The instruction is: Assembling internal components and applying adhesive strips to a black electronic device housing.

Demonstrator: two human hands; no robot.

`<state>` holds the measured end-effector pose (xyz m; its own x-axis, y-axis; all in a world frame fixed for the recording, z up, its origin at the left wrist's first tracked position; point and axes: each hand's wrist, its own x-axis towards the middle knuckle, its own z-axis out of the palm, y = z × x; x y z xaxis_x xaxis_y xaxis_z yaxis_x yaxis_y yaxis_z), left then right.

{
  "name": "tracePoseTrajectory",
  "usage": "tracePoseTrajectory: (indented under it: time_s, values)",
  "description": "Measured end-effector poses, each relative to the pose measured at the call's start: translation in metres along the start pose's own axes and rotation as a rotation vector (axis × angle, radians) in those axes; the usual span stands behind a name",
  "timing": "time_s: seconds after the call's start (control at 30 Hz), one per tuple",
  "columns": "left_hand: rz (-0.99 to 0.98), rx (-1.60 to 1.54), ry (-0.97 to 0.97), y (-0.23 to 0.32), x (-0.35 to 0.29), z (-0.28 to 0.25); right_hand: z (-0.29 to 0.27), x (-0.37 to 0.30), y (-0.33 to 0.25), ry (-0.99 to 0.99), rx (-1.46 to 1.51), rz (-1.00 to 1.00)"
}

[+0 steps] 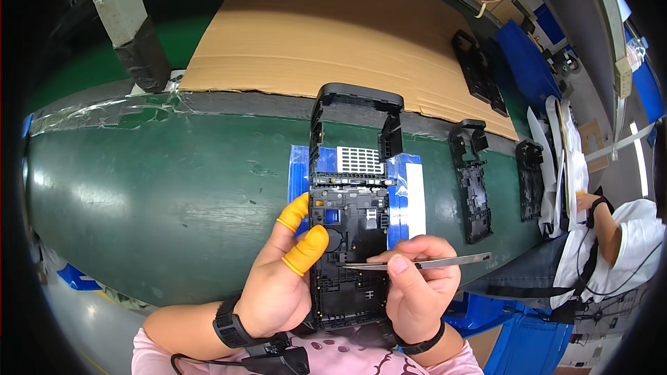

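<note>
A long black plastic housing (351, 236) with ribs, slots and an open frame at its far end lies before me. My left hand (281, 278), with yellow finger cots on two fingers, grips its left edge. Between the thumb and fingers of my right hand (420, 285) is a pair of metal tweezers (451, 261). Their tip points left and lies over the lower part of the housing; whether it touches cannot be made out. Under the housing's far part is a blue sheet (299, 173), and a white grid-patterned label sheet (360, 160) shows through the open frame.
Two similar black housings (476, 194) (529, 180) lie to the right on the green table (174, 201). Another black part (478, 73) rests on the cardboard sheet (333, 28) at the back. A co-worker's arm (606, 229) is at the far right, beside white sheets (566, 160).
</note>
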<state>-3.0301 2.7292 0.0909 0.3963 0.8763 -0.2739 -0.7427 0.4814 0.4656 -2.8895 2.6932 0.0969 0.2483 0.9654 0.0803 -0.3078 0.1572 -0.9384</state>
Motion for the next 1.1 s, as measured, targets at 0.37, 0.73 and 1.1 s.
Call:
tracePoseTrajectory:
  time_s: [0.37,0.73,1.1]
  values:
    - [0.004,-0.019,-0.007,0.0014,-0.0017,-0.0016,0.0024,0.0008,0.0022,-0.033,-0.052,-0.004]
    - [0.017,0.005,-0.010,0.0010,0.0002,-0.0024,0.0054,0.0020,0.0035,0.043,-0.157,-0.009]
    - [0.032,0.027,-0.049,0.0011,0.0010,-0.0030,0.0098,0.0005,0.0008,0.044,0.102,-0.035]
